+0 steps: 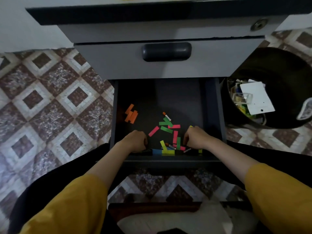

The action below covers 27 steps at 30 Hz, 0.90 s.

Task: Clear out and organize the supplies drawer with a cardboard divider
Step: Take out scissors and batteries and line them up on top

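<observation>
The left grip is down inside the drawer, knuckles up and fingers curled under near the front wall. The fingertips are hidden, so I cannot tell whether it pinches anything. The right grip is curled the same way on the drawer's right side. A yellow tip shows just beyond its knuckles and a yellow strip lies by its wrist, but I cannot tell whether either is held.

Between the two grips, on the dark drawer floor, lie loose paper strips: a pink strip, green strips, a bent yellow piece and a blue piece against the front wall. Two orange-capped markers lie among them, one farther back and one near the front. Orange strips sit apart at the left wall.

The drawer is pulled out beneath a closed upper drawer with a dark handle. To the right stands a black bin holding a white card and clutter. Patterned floor tiles surround it.
</observation>
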Each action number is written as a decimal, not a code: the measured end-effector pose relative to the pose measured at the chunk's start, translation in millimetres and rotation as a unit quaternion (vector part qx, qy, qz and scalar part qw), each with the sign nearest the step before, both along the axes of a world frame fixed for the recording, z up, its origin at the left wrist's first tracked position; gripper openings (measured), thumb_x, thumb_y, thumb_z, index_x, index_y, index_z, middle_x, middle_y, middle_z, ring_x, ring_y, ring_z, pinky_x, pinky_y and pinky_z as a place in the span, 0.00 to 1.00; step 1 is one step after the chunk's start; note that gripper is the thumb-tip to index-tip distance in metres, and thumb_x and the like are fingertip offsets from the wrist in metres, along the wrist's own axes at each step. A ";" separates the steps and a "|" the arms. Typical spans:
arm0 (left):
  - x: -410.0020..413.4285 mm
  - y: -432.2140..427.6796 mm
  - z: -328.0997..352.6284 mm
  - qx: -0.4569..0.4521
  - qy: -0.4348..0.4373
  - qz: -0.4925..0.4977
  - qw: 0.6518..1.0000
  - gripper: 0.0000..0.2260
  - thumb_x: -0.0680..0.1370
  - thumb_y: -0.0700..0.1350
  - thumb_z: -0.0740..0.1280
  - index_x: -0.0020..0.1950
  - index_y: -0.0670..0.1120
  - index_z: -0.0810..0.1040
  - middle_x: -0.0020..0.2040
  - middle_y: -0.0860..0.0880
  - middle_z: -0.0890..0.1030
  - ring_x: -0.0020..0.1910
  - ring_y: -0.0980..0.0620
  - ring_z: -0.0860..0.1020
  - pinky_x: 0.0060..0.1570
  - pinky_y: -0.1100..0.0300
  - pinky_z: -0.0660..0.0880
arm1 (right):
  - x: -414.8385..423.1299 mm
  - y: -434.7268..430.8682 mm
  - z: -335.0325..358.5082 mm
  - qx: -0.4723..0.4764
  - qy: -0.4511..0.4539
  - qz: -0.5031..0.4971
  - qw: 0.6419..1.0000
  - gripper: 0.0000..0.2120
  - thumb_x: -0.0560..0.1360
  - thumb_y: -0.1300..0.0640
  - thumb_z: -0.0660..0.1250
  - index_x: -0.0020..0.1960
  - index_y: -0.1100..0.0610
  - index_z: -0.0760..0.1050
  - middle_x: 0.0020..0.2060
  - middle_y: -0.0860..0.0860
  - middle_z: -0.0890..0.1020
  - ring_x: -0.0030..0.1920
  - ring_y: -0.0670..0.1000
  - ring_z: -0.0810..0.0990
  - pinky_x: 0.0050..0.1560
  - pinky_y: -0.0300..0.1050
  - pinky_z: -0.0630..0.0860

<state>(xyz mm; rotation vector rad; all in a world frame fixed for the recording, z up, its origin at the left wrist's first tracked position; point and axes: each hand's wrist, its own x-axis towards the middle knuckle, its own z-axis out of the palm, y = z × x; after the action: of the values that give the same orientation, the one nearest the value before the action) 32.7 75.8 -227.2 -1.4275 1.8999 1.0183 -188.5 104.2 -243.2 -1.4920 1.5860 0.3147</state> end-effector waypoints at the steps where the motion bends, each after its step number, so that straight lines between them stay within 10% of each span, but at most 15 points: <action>1: 0.1 1.6 -1.5 0.004 0.001 -0.005 1.000 0.12 0.77 0.40 0.64 0.60 0.42 0.77 0.59 0.43 0.78 0.57 0.47 0.76 0.56 0.57 0.73 | 1.1 0.7 2.1 0.006 0.001 0.007 1.000 0.10 0.72 0.67 0.62 0.47 0.66 0.81 0.46 0.57 0.83 0.49 0.55 0.81 0.48 0.47 0.79; 20: -8.7 2.8 -10.2 0.029 -0.007 -0.035 0.999 0.11 0.76 0.42 0.67 0.58 0.44 0.79 0.58 0.46 0.79 0.58 0.50 0.76 0.60 0.55 0.72 | 14.9 4.7 7.4 0.095 -0.001 0.015 0.995 0.10 0.75 0.64 0.61 0.51 0.68 0.78 0.43 0.61 0.79 0.41 0.54 0.73 0.38 0.43 0.67; 27: -7.1 3.2 -8.5 0.029 -0.012 -0.031 0.999 0.10 0.77 0.43 0.66 0.56 0.43 0.79 0.57 0.46 0.79 0.56 0.49 0.76 0.56 0.56 0.73 | 17.6 1.4 0.0 0.073 0.045 0.052 0.995 0.13 0.74 0.61 0.65 0.33 0.57 0.67 0.32 0.52 0.71 0.38 0.53 0.73 0.36 0.43 0.68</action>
<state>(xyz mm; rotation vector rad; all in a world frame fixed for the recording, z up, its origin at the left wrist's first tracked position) 25.7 79.0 -235.7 -1.3331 1.8711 1.0146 -170.9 105.6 -243.3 -1.4671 1.5236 0.5529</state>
